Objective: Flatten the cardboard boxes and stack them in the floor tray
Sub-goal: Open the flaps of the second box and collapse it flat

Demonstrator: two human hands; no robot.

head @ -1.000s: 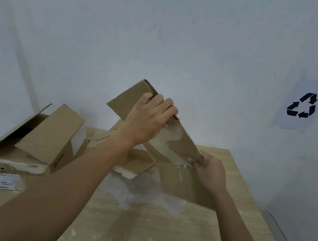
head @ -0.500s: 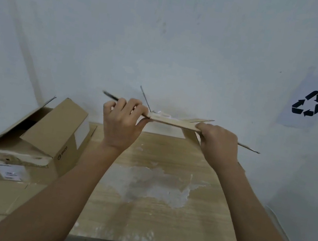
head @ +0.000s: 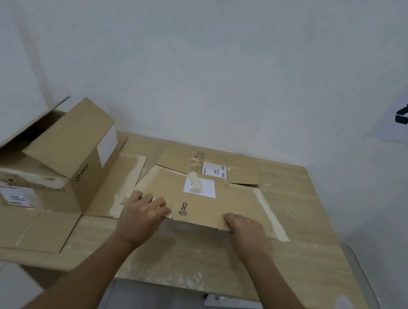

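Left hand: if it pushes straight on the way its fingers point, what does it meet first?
Only the flattened box it grips; the left hand would slide over that panel toward the wall. The open box sits off to its left, probably clear, though depth is hard to judge.

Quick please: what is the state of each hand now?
Left hand: closed, holding the near edge of the flat brown cardboard box.
Right hand: closed, holding the same edge.
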